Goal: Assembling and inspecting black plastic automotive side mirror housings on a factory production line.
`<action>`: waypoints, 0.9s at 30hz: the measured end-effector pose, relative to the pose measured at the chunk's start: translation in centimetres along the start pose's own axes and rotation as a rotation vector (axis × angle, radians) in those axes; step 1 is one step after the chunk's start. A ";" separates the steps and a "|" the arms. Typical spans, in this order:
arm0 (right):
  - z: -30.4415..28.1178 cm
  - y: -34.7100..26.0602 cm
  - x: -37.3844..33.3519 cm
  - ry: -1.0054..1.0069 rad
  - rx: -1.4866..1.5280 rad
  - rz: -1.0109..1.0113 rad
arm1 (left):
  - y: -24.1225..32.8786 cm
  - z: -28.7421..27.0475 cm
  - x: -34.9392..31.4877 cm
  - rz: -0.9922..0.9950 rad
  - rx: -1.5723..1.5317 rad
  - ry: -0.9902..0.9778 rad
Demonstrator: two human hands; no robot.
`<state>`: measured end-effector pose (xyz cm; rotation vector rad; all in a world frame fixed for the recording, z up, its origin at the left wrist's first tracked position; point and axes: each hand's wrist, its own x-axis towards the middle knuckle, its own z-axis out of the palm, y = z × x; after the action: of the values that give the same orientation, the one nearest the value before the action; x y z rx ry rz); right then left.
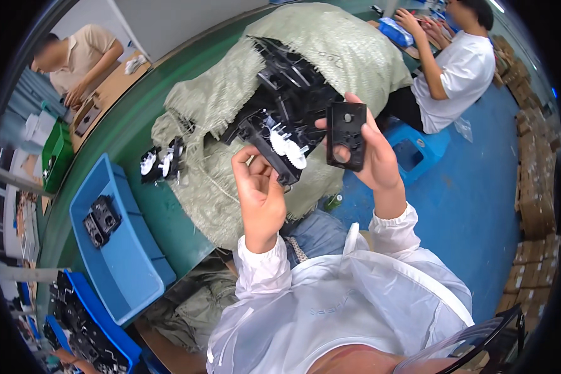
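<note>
My left hand [259,198] is closed round the lower end of a black plastic housing [269,149] that has white gears [287,147] mounted on it. Close by on the right, my right hand [375,153] grips a flat black rectangular cover [346,136] with round holes, fingers behind it and thumb along its edge. The two parts are held apart, side by side. Beyond them a pale woven sack [330,37] gapes open, showing many black plastic parts [293,78] inside.
A blue bin [121,268] on the green table [190,249] holds black parts [101,221]. More geared parts [162,161] lie beside the sack. One person [458,75] sits at upper right near a blue stool [411,153]; another [84,59] works at upper left. Stacked cartons [539,168] line the right.
</note>
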<state>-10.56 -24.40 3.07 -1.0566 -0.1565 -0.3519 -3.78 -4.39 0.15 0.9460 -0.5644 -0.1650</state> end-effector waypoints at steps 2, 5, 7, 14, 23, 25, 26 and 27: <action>2.6 0.2 0.1 -0.034 -0.064 -0.047 | 1.3 -0.1 -0.7 0.038 -0.012 0.027; 2.0 0.2 1.4 -0.164 -0.301 -0.070 | 1.6 -0.5 -0.6 0.059 -0.009 0.030; 2.4 0.0 1.8 -0.171 -0.329 -0.048 | 2.3 -0.4 -0.6 0.055 0.020 0.109; 3.7 0.4 2.2 -0.218 -0.743 -0.277 | 2.9 -1.5 -0.9 0.129 -0.033 0.159; 4.2 1.8 2.9 -0.385 -0.574 -0.285 | 2.1 -2.7 -1.0 0.215 0.027 0.150; 4.2 2.0 2.9 -0.408 -0.568 -0.281 | 2.4 -2.6 -0.9 0.202 0.041 0.149; 4.2 2.0 3.0 -0.426 -0.562 -0.280 | 2.5 -2.6 -0.9 0.188 0.055 0.145; 4.2 2.1 3.1 -0.428 -0.563 -0.278 | 2.6 -2.5 -1.0 0.188 0.053 0.147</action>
<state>-6.78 -20.45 4.26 -1.6678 -0.6180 -0.4279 -3.56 -0.73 0.72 0.9430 -0.5203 0.0879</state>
